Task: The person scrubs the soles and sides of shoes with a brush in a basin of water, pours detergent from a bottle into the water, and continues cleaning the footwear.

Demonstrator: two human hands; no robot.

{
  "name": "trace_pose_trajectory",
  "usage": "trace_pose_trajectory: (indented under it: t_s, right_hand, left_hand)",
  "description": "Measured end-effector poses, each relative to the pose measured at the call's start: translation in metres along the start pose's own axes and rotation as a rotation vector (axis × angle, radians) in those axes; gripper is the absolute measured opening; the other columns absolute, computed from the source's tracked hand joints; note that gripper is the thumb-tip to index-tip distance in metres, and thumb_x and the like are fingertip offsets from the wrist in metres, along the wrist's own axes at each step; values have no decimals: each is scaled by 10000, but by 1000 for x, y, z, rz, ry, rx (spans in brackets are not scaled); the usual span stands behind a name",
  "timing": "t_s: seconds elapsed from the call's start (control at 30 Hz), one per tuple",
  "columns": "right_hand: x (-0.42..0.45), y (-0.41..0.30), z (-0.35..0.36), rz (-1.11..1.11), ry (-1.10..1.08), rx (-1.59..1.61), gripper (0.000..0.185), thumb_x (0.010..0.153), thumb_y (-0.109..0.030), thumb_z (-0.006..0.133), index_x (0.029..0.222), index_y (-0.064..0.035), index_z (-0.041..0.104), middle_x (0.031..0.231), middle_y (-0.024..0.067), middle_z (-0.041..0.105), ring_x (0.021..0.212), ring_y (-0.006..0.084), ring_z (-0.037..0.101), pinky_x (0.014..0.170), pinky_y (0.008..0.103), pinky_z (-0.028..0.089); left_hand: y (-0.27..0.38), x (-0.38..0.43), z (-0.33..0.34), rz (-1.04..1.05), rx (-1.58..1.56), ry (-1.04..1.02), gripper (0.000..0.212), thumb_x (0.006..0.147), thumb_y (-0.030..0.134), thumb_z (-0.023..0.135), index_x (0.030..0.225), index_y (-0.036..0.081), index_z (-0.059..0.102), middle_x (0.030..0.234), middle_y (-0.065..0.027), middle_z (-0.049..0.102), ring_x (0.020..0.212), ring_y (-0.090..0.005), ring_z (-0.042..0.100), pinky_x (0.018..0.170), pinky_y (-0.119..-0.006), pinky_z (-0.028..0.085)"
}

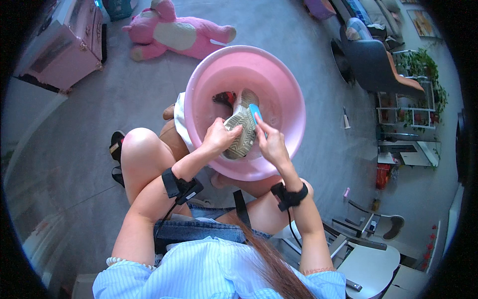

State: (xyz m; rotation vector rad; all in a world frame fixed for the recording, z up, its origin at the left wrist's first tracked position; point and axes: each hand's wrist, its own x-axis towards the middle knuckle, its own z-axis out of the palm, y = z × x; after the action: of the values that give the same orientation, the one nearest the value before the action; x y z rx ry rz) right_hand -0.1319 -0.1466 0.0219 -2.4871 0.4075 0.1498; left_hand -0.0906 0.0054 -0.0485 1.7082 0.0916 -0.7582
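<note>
A pink plastic basin [287, 78] stands before me with water in it. Over it, my left hand [219, 135] grips a shoe [241, 144] by its side, the zigzag-patterned sole turned up towards me. Between the fingers of my right hand [272, 144] is a blue brush [254, 110], pressed against the edge of the sole near the middle of the shoe. Its bristles are hidden from this side. Further back in the basin, a dark and red item [225, 98] lies partly in the water, perhaps the other shoe.
Beyond the basin a pink plush bear [175, 33] lies on the grey floor. A pink cabinet [71, 56] stands at the far left, a dark chair [377, 63] at the far right. Black shoes [117, 145] rest beside my left knee. A small white-handled tool [346, 121] lies to the right.
</note>
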Motion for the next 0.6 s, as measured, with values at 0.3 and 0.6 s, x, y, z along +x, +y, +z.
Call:
trace_pose_trajectory:
  t_s: [0.3, 0.6]
  right_hand:
    - [83, 38, 8, 33, 95, -108, 320, 871, -176, 483, 1165, -92, 579, 972, 245, 600, 939, 388, 584, 843, 418, 474]
    - [6, 16, 1, -83, 40, -2, 333, 864, -163, 516, 1192, -125, 562, 860, 308, 536, 883, 423, 566, 728, 438, 464]
  left_hand:
    - [11, -4, 7, -13, 52, -27, 623, 738, 422, 677, 1030, -96, 492, 970, -274, 603, 951, -341, 606, 825, -385, 463]
    - [3, 0, 2, -11, 25, 0, 545, 771, 354, 695, 1021, -90, 501, 908, -180, 620, 837, -195, 613, 702, -316, 495]
